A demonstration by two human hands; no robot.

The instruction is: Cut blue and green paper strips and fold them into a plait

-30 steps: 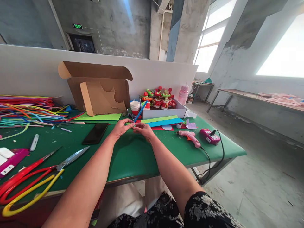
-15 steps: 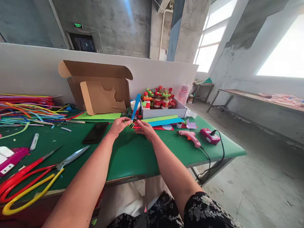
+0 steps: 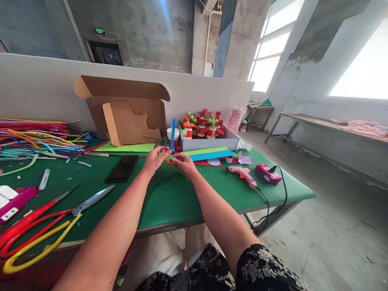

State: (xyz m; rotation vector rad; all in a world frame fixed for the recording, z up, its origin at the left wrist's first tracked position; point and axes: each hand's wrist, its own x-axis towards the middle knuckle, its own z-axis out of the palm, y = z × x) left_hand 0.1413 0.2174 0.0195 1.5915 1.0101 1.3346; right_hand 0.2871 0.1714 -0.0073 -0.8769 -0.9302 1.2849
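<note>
A narrow blue paper strip (image 3: 173,131) stands upright above the green table, its lower end between my two hands. My left hand (image 3: 154,160) pinches it near the bottom with thumb and forefinger. From the other side, my right hand (image 3: 184,165) closes its fingertips on the lower end, where a small yellow-green bit shows; the fingers partly hide it. Just behind my hands lie a light green strip (image 3: 209,150) and a wider blue strip (image 3: 212,155), over red paper.
Large scissors (image 3: 75,211), a phone (image 3: 122,169) and colourful pipe cleaners (image 3: 39,139) lie on the left. A cardboard box (image 3: 130,97) and a white box (image 3: 209,144) of red-green figures stand behind. On the right are a pink glue gun (image 3: 244,176) and a corded power socket (image 3: 268,173).
The blue strip has turned from leaning right to nearly upright. My right fingertips have moved in a little to the left, closing on its lower end beside my left fingers.
</note>
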